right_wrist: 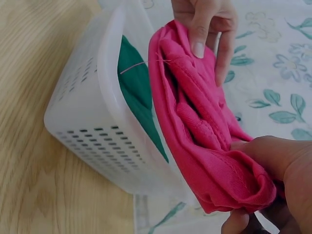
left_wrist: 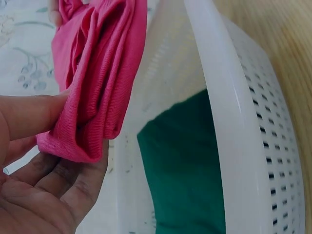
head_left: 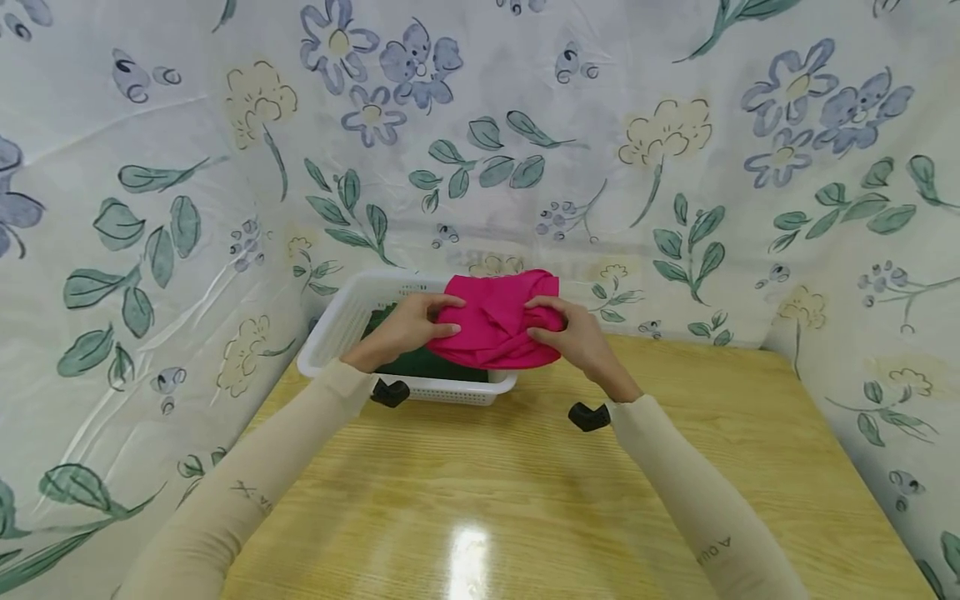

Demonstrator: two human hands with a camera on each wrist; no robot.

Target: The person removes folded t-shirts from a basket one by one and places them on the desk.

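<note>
A folded pink cloth garment (head_left: 495, 321) is held up between both hands, over the right part of a white plastic basket (head_left: 420, 390). My left hand (head_left: 411, 323) pinches its left end, thumb on one side and fingers on the other. At the opposite end my right hand (head_left: 577, 337) grips the folds the same way. The left wrist view shows the stacked layers of the pink garment (left_wrist: 92, 97) at its edge. Inside the basket lies a dark green cloth (left_wrist: 180, 161), partly hidden beneath the pink one in the head view.
The basket stands at the back left of a wooden table (head_left: 525, 483), close to the flower-patterned sheeting (head_left: 480, 158) that hangs behind and at both sides. A loose pink thread (right_wrist: 139, 67) trails from the garment across the basket opening.
</note>
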